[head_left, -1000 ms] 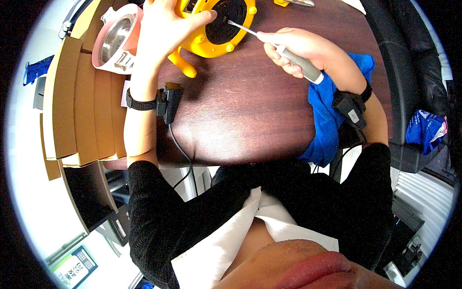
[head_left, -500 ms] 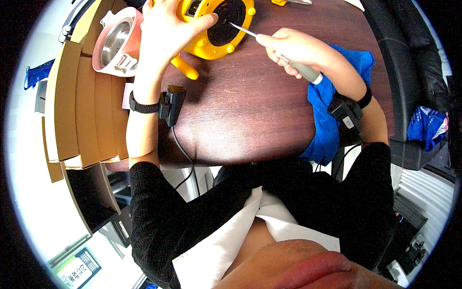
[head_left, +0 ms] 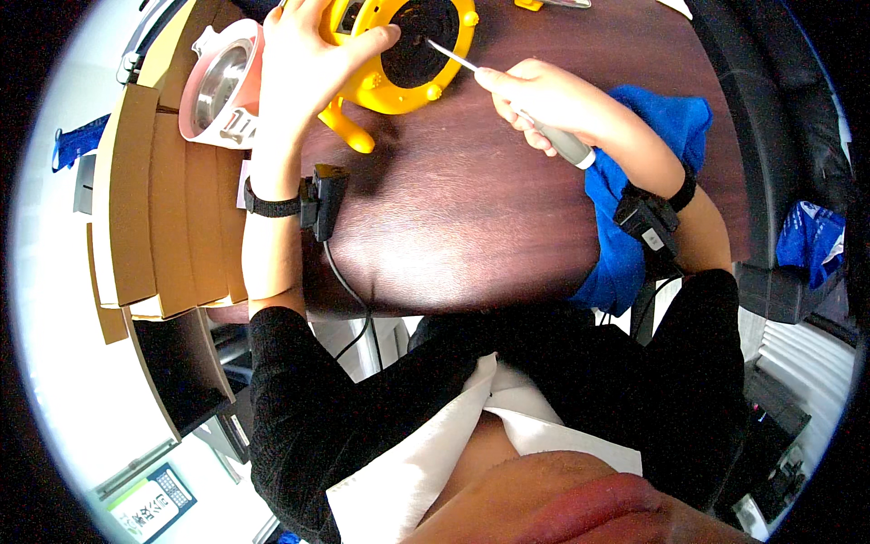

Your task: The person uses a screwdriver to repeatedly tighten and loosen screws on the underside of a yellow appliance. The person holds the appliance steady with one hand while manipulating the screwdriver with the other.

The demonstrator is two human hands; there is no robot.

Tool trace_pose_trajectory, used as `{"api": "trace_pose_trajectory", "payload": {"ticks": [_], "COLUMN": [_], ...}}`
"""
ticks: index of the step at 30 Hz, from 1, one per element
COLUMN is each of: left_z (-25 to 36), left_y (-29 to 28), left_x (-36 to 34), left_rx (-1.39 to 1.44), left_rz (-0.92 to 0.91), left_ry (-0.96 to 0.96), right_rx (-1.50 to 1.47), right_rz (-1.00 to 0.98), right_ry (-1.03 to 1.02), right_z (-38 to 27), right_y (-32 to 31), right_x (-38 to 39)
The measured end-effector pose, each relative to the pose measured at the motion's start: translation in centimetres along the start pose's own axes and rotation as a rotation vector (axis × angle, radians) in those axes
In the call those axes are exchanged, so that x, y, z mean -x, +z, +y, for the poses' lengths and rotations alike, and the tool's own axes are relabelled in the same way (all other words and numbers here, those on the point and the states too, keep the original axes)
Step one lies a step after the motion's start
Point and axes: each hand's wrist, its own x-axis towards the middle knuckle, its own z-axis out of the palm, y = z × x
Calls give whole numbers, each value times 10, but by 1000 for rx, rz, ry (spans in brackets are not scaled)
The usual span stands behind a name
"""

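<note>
At the top of the head view, a yellow plastic body (head_left: 391,98) lies on the table, with a round black centre, small yellow knobs on its rim and a yellow leg sticking out below. My left hand (head_left: 313,59) grips its left side, thumb stretched toward the black centre; the other fingertips run out of the picture. In my right hand (head_left: 553,95) is a screwdriver (head_left: 571,148) with a grey-green handle, my fingers wrapped round it. Its thin metal shaft slants up and left, the tip at the black centre. Whether it touches there, I cannot tell.
A pink-and-white pot (head_left: 224,86) with a metal inside stands left of my left forearm, beside cardboard boxes (head_left: 136,195). Under my right forearm lies a blue cloth (head_left: 603,195) at the right of the dark wooden table (head_left: 453,208). Black devices with cables are strapped to both wrists.
My right hand and the screwdriver have shifted slightly left, the handle's end most of all. The left hand keeps its grip on the yellow body.
</note>
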Motion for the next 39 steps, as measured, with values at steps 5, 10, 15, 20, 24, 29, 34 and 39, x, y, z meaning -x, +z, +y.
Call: {"api": "trace_pose_trajectory", "payload": {"ticks": [5,10,15,20,24,29,34,39], "left_z": [-3,-4,-5,-5,-7,-2,6,8], "left_y": [2,1,0,2,3,4,1,2], "left_x": [0,1,-1,-2,-1,0,3,6], "left_rx": [3,15,108,290,227,364,217,42], "left_rz": [14,15,11,4,39,29,37,96], "left_ry": [23,27,51,71,105,50,-3,5], "right_rx": [-7,-19,-36,-57,-216,33,1069,1149], "right_rz": [-11,-1,5,-18,-89,27,658,746], "right_ry": [-19,-17,-7,-16,61,-25,-481,-599], "right_z": [2,2,5,7,1,1,7,11], "right_y": [2,4,4,3,-1,6,17,8], "right_x": [0,2,3,4,8,4,5,3]}}
